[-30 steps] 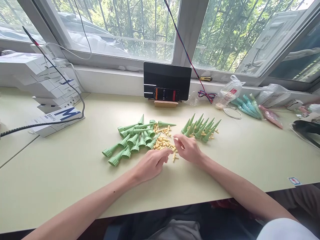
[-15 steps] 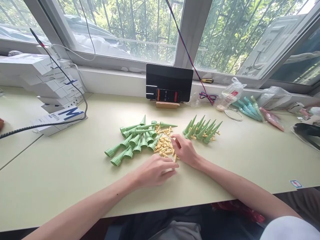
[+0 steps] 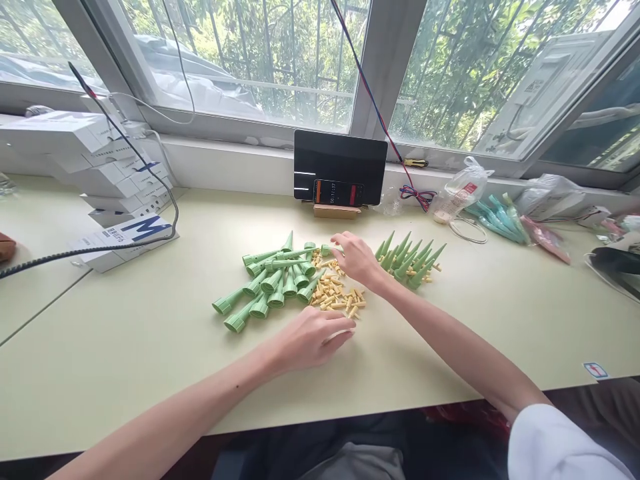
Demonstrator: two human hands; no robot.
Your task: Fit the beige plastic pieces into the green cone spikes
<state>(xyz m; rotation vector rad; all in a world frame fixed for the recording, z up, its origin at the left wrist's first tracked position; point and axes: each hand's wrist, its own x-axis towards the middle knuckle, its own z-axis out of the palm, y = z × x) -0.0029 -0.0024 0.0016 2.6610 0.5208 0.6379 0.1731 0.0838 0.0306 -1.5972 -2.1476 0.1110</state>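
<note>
My right hand (image 3: 356, 259) reaches over the far end of the small parts, its thumb and fingers around a green watering spike (image 3: 325, 250) lying there. The spike's tapered end is hidden by the hand. My left hand (image 3: 313, 335) rests palm down with fingers stretched out and holding nothing, just in front of a pile of small yellow valve pieces (image 3: 331, 291). A loose heap of green watering spikes (image 3: 273, 277) with wide ribbed ends lies left of the yellow pieces. On the right, several spikes (image 3: 413, 260) stand points up in rows, yellow pieces showing at their sides.
A phone with a running timer (image 3: 334, 193) leans on a black tablet (image 3: 345, 157) at the back. White boxes (image 3: 117, 170) are stacked at left, a black cable (image 3: 165, 180) hanging across them. Plastic bags (image 3: 463, 190) and blue-green packets (image 3: 500, 217) lie back right.
My right hand has left the yellow pieces and moved up and away to the lone green spike. My left hand drew back slightly, its fingers straightening. The view has shifted a little.
</note>
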